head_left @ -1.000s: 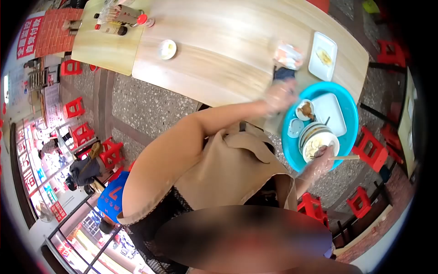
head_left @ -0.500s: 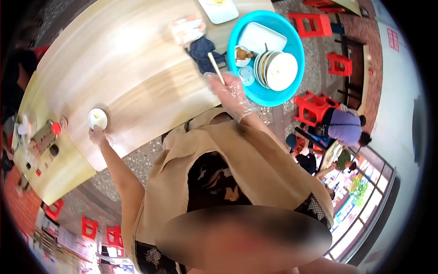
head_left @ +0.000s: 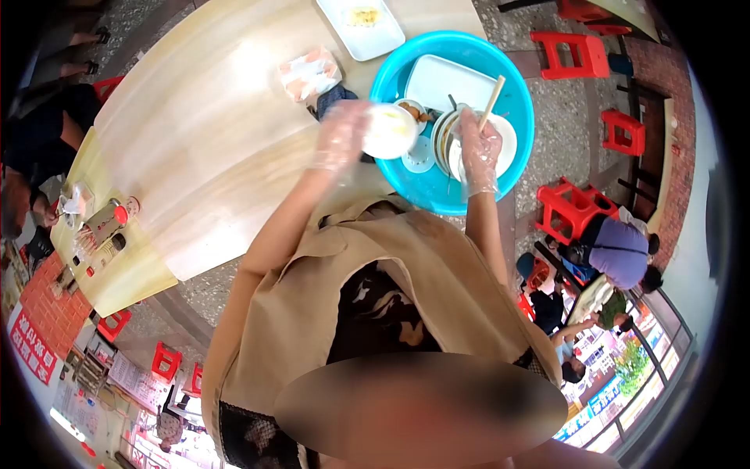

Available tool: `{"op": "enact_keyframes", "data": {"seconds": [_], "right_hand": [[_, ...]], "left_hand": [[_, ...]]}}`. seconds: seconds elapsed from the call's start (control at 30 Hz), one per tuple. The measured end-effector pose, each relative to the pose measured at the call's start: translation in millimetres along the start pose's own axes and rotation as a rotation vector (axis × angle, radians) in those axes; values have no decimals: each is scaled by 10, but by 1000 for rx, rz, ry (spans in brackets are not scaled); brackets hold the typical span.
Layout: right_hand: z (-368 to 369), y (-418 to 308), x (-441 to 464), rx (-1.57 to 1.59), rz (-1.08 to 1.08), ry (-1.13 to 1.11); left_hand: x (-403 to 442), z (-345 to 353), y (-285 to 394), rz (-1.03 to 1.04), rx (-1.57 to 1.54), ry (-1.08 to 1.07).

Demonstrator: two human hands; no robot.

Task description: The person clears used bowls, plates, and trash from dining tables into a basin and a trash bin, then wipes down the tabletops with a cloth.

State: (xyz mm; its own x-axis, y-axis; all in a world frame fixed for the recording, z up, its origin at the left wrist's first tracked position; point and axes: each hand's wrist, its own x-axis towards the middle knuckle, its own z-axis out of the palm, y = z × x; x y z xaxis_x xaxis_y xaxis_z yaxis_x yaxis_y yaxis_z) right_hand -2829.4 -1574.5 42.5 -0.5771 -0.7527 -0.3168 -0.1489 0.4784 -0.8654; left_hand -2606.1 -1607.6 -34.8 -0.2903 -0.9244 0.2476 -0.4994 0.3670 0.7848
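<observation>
My left hand [head_left: 344, 137], in a clear plastic glove and blurred by motion, holds a small white bowl [head_left: 389, 134] with a bit of pale food in it. The bowl is over the left rim of a turquoise basin [head_left: 522, 148]. My gloved right hand [head_left: 479, 152] is above the stacked plates [head_left: 506, 142] in the basin, its fingers closed around pale chopsticks [head_left: 494, 102]. Also inside the basin are a white rectangular tray [head_left: 447, 80], a small dish of brown scraps [head_left: 422, 112] and a pale cup [head_left: 419, 156].
A wooden table [head_left: 219, 148] carries a tissue pack [head_left: 311, 74], a dark blue cloth [head_left: 336, 98] and a white plate with yellow food [head_left: 379, 43]. Condiment jars [head_left: 109, 223] stand at far left. Red stools [head_left: 574, 56] and seated people are on the right.
My left hand has carried the small bowl from the table's left side rightward to the basin. My right hand, with the chopsticks, has moved from the table edge to over the plates.
</observation>
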Motion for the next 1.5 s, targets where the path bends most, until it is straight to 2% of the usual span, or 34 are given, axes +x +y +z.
{"op": "enact_keyframes", "data": {"seconds": [0.07,0.1,0.17,0.23,0.3,0.33,0.43,0.5,0.53,0.57,0.63,0.67,0.7,0.73,0.77,0.8,0.83,0.9,0.97,1.0,1.03,1.1,1.13,1.17,1.27,1.3,1.37,1.43,1.5], "right_hand": [[-86,27,109,4,30,-19],[-131,49,159,-5,60,-32],[-232,145,230,1,37,-65],[-338,210,273,48,93,-23],[-477,246,301,64,145,-12],[-534,268,311,95,146,11],[-675,322,323,97,172,72],[-769,321,288,69,92,74],[-854,356,285,2,43,67],[-947,376,289,-119,50,75],[-1007,372,271,-6,139,137],[-1031,385,293,2,130,148],[-1037,401,299,22,135,170],[-1034,401,272,47,142,191],[-1029,379,220,67,134,200],[-1013,349,165,22,78,192],[-957,290,148,-15,8,179],[-762,176,64,65,-81,145],[-559,120,-102,101,-202,11],[-431,205,-91,28,-242,-20],[-301,18,-225,-4,-336,-26],[-38,-20,-297,-156,-740,21],[49,-31,-346,-172,-710,-84],[167,-51,-412,-244,-754,-35],[350,209,-394,-464,-737,-86],[291,118,-435,-522,-576,-219],[257,227,-492,-517,-472,-235],[-12,306,-497,-436,-477,-197],[-383,371,-425,-345,-518,-61]], "left_hand": [[168,274,202,108,148,-217],[269,303,341,79,200,-314],[462,382,293,56,144,-233],[699,431,-130,-133,212,33],[954,496,-691,-493,63,185],[1070,599,-1073,-594,195,-65],[1264,1219,-2162,-799,499,-292],[1651,608,-726,-819,578,-736],[1547,619,-687,-562,753,-751],[1484,617,-805,-401,696,-732],[1409,557,-787,-987,-126,-125],[1310,581,-1055,-874,-477,79],[1267,363,-777,-790,-488,93],[1225,154,-604,-763,-334,64],[1126,18,-562,-656,-282,108],[1034,-124,-571,-527,-106,80],[952,-317,-133,-461,105,85],[794,-550,50,-450,207,104],[580,-695,18,-621,-145,50],[524,-773,67,-599,-138,41],[452,-820,122,-616,-167,-6],[236,-886,276,-631,-210,-92],[134,-903,400,-616,-269,-123],[60,-885,510,-594,-335,-153],[-226,-721,629,-572,-392,-226],[-296,-646,669,-587,-384,-220],[-473,-469,588,-588,-370,-238],[-508,-374,629,-596,-338,-228],[-488,-280,738,-604,-122,-160]]}}
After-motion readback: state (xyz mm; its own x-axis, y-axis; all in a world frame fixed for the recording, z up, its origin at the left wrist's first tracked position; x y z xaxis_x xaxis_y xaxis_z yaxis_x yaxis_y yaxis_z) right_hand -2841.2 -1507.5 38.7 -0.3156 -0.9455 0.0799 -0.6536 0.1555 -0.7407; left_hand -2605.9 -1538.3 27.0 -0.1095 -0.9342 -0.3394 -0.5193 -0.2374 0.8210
